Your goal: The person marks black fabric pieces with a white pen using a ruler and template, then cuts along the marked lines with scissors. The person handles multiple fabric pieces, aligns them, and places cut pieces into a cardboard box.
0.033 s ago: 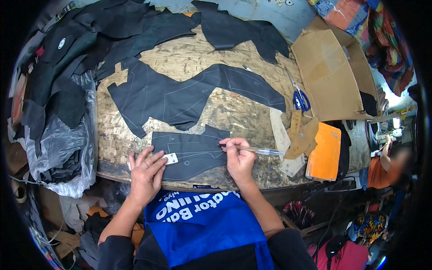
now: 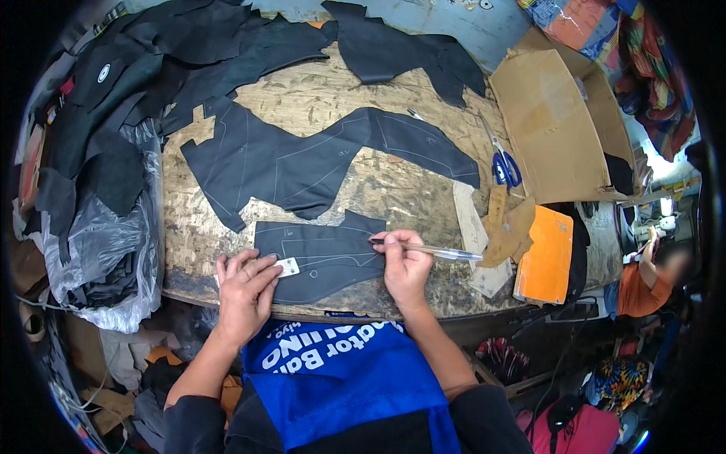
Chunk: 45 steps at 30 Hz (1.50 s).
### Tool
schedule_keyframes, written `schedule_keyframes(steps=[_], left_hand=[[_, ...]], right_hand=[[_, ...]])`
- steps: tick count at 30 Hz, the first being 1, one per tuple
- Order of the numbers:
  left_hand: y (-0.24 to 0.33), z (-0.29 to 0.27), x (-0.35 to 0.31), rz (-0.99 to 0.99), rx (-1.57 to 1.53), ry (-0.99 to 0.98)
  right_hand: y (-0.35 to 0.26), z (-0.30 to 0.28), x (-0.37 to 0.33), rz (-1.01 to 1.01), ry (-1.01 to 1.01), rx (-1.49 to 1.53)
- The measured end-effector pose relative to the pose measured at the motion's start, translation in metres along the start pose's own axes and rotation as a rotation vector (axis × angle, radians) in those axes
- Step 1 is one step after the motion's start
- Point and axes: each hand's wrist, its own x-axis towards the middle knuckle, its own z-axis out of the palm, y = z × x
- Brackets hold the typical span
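Note:
A dark leather piece (image 2: 329,284) with pale drawn outlines lies flat at the table's near edge. My left hand (image 2: 248,291) rests on its left part, fingers extended, pressing down on a white strip (image 2: 288,266) whose end pokes out beside the fingertips. Most of that strip is hidden under the hand. At the piece's right edge, my right hand (image 2: 406,268) pinches a clear-barrelled pen (image 2: 446,252), its dark tip against the leather near the upper right corner. Farther back spreads a larger dark leather piece (image 2: 318,155), also marked with pale outlines.
Blue-handled scissors (image 2: 505,168), tan and pale pattern pieces (image 2: 508,234) and an orange sheet (image 2: 544,255) lie on the right. Behind them stands a cardboard box (image 2: 548,121). Dark leather (image 2: 181,53) heaps at far left, above a plastic bag of scraps (image 2: 113,280).
My right hand and the pen have shifted very slightly to the right. The left hand and the leather stay in place.

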Motion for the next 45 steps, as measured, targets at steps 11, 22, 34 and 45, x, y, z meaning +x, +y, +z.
schedule_keyframes(steps=[11,22,34,45], left_hand=[[0.042,0.031,0.067,0.265,-0.224,0.000],[0.067,0.047,0.017,0.309,0.045,-0.296],[0.059,0.052,0.021,0.194,0.012,-0.263],[0.058,0.054,0.016,0.262,0.052,-0.347]], right_hand=[[-0.003,0.002,0.011,0.067,0.154,0.256],[-0.008,0.006,0.015,-0.309,-0.001,-0.531],[-0.023,0.000,0.010,-0.502,-0.182,-0.749],[-0.016,-0.002,0.011,-0.444,-0.173,-0.562]])
